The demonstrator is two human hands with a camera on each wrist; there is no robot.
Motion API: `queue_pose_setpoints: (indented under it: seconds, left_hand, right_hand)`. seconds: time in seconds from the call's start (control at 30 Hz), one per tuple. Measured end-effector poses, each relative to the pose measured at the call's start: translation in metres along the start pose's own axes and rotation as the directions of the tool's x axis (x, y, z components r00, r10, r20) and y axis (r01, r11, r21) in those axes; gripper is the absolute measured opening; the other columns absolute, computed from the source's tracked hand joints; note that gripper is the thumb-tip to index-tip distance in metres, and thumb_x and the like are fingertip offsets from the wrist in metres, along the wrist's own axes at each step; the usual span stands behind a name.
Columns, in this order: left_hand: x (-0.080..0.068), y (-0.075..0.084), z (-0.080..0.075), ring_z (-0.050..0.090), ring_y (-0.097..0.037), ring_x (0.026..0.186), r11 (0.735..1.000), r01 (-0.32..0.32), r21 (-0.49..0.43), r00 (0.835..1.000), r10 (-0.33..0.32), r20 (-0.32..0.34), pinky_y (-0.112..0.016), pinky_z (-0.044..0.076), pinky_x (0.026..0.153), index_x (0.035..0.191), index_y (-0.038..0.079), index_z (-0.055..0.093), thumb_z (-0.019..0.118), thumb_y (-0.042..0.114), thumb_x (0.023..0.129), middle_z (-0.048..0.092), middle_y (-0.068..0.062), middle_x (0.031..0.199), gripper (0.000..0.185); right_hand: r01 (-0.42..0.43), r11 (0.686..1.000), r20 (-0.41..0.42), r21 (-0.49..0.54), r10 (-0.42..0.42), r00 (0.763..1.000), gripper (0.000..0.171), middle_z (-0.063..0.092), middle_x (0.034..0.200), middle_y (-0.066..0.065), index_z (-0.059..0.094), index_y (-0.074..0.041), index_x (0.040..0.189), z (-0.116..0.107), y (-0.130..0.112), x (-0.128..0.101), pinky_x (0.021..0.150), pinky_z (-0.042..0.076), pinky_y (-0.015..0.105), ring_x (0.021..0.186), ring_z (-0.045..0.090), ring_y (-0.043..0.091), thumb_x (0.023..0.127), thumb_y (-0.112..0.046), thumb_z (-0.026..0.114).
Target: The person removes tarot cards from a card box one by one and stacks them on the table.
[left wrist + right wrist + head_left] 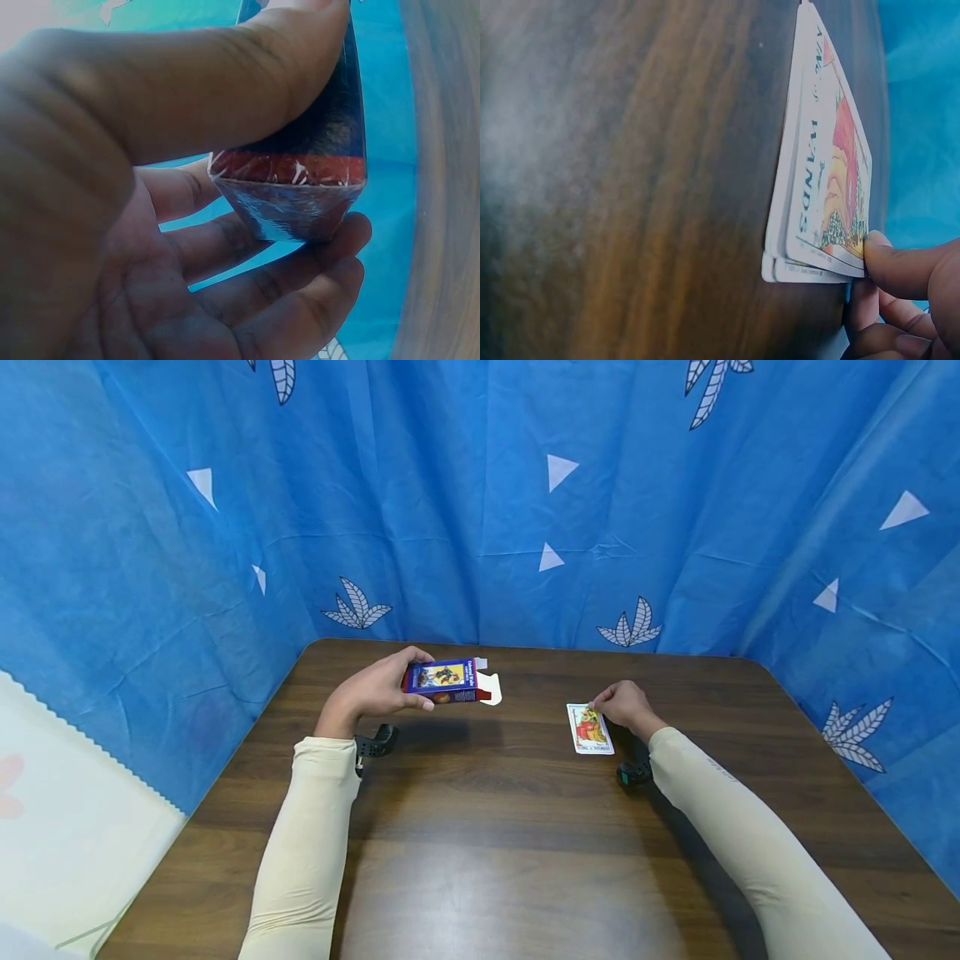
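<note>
My left hand (pixel 375 687) holds a blue and red card box (pixel 442 677) above the table, thumb on one side and fingers on the other. The box's white-lined end flap (pixel 491 688) hangs open on its right. Its other end (pixel 289 206), glossy and red-edged, faces the wrist in the left wrist view. With thumb and fingers, my right hand (pixel 626 704) pinches the corner of a King of Wands tarot card (pixel 838 172). That card is the top one of a small, slightly fanned pile lying on the table, and its pinched corner is raised.
The dark wooden table (pixel 480 827) reaches back to a blue patterned curtain (pixel 465 527), which also runs along both sides. A pale scalloped cloth (pixel 60 827) hangs at the left. Each wrist wears a black strapped device (pixel 378 742).
</note>
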State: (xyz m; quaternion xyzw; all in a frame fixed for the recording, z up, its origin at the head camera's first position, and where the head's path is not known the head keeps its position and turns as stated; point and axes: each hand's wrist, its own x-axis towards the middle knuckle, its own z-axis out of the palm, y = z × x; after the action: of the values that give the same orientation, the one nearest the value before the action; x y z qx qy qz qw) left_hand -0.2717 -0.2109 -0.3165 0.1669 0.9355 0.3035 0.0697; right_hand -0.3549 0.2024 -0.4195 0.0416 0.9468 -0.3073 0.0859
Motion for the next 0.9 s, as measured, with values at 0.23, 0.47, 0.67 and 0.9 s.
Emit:
queue_pose_setpoints:
  seconds: [0.23,0.47,0.67,0.9]
  left_hand:
    - [0.001,0.000,0.001,0.054,-0.033,0.117,1.000,-0.018,0.007,1.000,0.017,0.005,-0.050,0.044,0.105,0.138,0.008,0.041,0.081,0.030,0.082,0.053,-0.017,0.134,0.072]
    - [0.003,0.001,0.001,0.054,-0.033,0.118,1.000,-0.011,-0.001,1.000,0.011,0.012,-0.050,0.044,0.106,0.139,0.009,0.041,0.080,0.028,0.083,0.052,-0.016,0.135,0.070]
    - [0.002,0.002,-0.002,0.054,-0.033,0.117,1.000,-0.020,0.005,1.000,0.020,0.002,-0.050,0.044,0.105,0.138,0.009,0.041,0.080,0.026,0.083,0.053,-0.016,0.134,0.070]
    - [0.002,0.002,-0.001,0.055,-0.033,0.116,1.000,-0.014,-0.008,1.000,0.014,0.013,-0.050,0.044,0.105,0.138,0.009,0.042,0.080,0.025,0.083,0.053,-0.016,0.133,0.070]
  right_hand:
    - [0.015,1.000,-0.024,-0.024,-0.015,1.000,0.025,0.062,0.112,0.019,0.069,-0.001,0.101,0.002,-0.002,-0.002,0.080,0.049,0.039,0.095,0.054,0.029,0.094,-0.025,0.066]
    - [0.270,0.952,-0.130,0.145,-0.252,0.959,0.027,0.065,0.104,0.017,0.069,-0.002,0.107,0.004,-0.042,-0.017,0.070,0.045,0.032,0.083,0.053,0.023,0.098,-0.026,0.059]
    - [0.375,0.806,-0.044,0.458,-0.400,0.915,0.025,0.065,0.090,0.011,0.068,-0.002,0.108,0.015,-0.108,-0.043,0.053,0.037,0.026,0.063,0.046,0.015,0.098,-0.024,0.061]
    - [0.259,0.758,0.114,0.598,-0.400,0.909,0.024,0.063,0.084,0.005,0.064,-0.001,0.111,0.032,-0.151,-0.064,0.044,0.028,0.024,0.048,0.033,0.010,0.100,-0.022,0.057]
